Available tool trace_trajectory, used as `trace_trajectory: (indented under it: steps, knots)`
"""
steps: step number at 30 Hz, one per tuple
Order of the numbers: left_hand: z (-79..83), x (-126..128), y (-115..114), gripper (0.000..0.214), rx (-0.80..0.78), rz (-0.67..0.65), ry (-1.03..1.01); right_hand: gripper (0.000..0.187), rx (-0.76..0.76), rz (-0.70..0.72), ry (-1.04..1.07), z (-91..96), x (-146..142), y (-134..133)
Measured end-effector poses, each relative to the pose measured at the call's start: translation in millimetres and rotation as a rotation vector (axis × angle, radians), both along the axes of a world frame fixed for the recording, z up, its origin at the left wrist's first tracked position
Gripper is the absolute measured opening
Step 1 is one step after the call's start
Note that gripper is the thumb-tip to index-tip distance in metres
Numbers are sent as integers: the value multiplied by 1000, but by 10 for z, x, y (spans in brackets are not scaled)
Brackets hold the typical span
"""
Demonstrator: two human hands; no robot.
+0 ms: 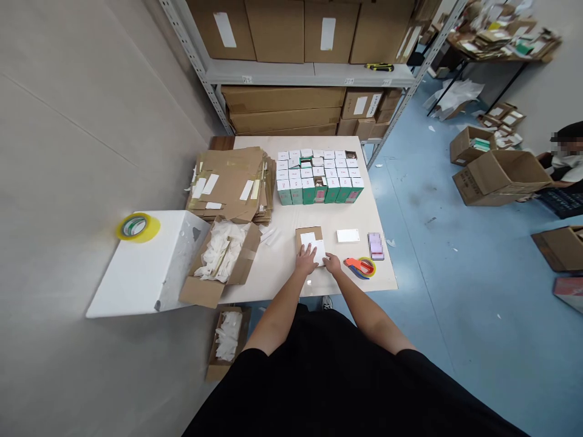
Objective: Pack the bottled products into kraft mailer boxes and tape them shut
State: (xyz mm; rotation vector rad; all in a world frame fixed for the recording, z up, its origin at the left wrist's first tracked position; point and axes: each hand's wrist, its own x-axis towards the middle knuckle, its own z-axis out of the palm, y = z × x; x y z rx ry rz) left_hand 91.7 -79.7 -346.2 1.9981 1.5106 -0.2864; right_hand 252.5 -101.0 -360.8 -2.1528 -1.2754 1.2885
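In front of me on the table lies a small flat brown cardboard package (299, 235) with white labels (320, 244) on its top. My left hand (306, 260) rests on it with the fingers spread over a label. At the lower right corner of the label, my right hand (332, 263) has its thumb and fingers drawn together on the edge. Just to the right is a white rectangular box (348, 235). Farther right lies a purple printed pack (376, 246), with an orange-handled tape cutter (359, 264) and a yellow tape roll (372, 267) below it.
Several green-and-white boxes (296, 192) stand in rows at the back. Left are stacked flattened cartons (228, 176) and an open carton (246, 258) of white packing material. Yellow tape (138, 227) sits on a white block (136, 273). Shelving (282, 73) stands behind; a person works far right.
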Motion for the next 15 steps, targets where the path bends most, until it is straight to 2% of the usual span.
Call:
trace_trajectory:
  steps: [3, 5, 7, 9, 12, 15]
  knots:
    - [-1, -178, 24, 86, -36, 31, -101, 39, 30, -51, 32, 47, -144, -44]
    - [16, -421, 26, 77, -32, 113, -265, 38, 91, -76, 89, 111, -268, -75]
    - [32, -726, 2, 61, -41, 267, -431, 33, 162, -54, 163, 175, -417, -99]
    - [32, -1024, -66, 58, -46, 465, -482, 31, 203, -34, 188, 219, -585, -105]
    - [-22, -1325, -239, 73, -59, 635, -633, 45, 180, -110, 163, 223, -848, -87]
    - [-122, -1426, -392, 108, -106, 658, -881, 64, 98, -98, 256, 180, -1077, -76]
